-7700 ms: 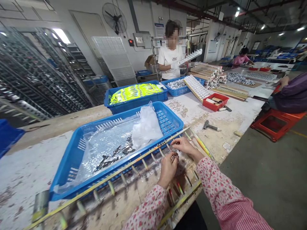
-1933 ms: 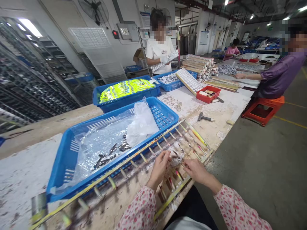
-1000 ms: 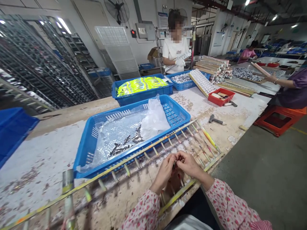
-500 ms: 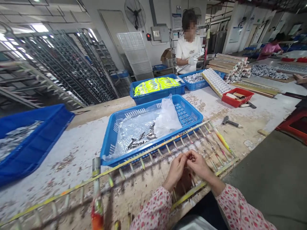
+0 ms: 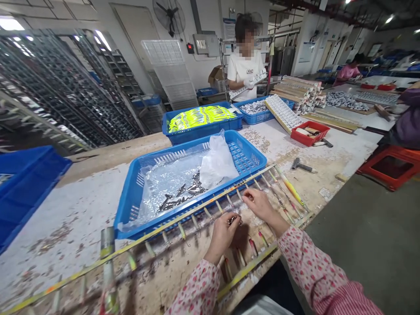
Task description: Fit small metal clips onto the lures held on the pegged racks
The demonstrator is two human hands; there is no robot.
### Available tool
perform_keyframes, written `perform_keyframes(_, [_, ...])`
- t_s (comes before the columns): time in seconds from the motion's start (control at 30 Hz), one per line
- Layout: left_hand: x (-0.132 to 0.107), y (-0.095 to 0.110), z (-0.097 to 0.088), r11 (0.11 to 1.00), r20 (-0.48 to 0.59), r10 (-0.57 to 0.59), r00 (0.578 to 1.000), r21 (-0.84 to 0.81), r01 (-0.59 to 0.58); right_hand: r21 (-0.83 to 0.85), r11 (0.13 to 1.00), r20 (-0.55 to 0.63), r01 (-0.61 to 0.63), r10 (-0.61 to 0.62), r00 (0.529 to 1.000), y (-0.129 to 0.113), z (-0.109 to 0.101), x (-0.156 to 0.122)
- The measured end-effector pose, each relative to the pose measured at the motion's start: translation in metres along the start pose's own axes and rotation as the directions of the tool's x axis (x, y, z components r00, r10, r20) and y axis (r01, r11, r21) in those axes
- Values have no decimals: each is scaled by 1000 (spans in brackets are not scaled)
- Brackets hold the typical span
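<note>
Work position: the rack (image 5: 197, 206) lies along the near edge of the bench (image 5: 75, 205), with its lures (image 5: 290, 189) set crosswise between two yellow rails. Both hands are over the rack's middle section.

The left hand (image 5: 223, 232) has a clenched grip on a small metal part (image 5: 233, 218) at its fingertips. The right hand (image 5: 260, 205) rests its fingers on a lure just beside it. Whether its grip is closed on that lure cannot be told.

Supply: a small heap of dark metal parts (image 5: 183, 194) lies on the plastic bag (image 5: 218, 159) in the blue basket (image 5: 129, 192), just behind the rack's far rail.

Status, as a judgement: work is roughly at mid-rack. Lures lie on both sides of the hands (which of them are already fitted is too small to tell), and parts are left in the basket.
</note>
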State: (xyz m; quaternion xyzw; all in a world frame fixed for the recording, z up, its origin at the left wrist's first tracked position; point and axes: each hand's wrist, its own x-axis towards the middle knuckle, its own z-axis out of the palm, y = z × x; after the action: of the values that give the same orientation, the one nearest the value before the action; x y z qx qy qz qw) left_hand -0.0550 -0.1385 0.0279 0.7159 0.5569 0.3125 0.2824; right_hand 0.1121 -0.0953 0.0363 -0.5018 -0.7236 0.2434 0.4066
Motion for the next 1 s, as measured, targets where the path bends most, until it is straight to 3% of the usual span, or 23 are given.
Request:
perform_keyframes(0.1, [5, 2, 2, 999, -4, -20, 1000, 32, 20, -67, 995, 119, 71, -63, 991, -1, 5, 24])
perform_keyframes(0.2, [8, 5, 6, 999, -19, -39, 999, 31, 40, 21, 1000, 193, -2, -2, 981, 1, 13, 33])
perform_keyframes(0.4, [9, 6, 15, 999, -9, -38, 999, -12, 38, 281, 949, 165, -142, 98, 981, 13, 21, 30])
perform_keyframes(0.73, [7, 9, 15, 999, -22, -30, 999, -28, 30, 290, 945, 169, -150, 104, 980, 14, 20, 30])
perform_keyframes(0.9, [3, 11, 19, 989, 57, 54, 997, 135, -62, 232, 967, 121, -109, 82, 989, 11, 20, 27])
perform_keyframes(1.0, [3, 10, 22, 995, 64, 21, 998, 93, -27, 255, 958, 128, -131, 101, 987, 9, 17, 25])
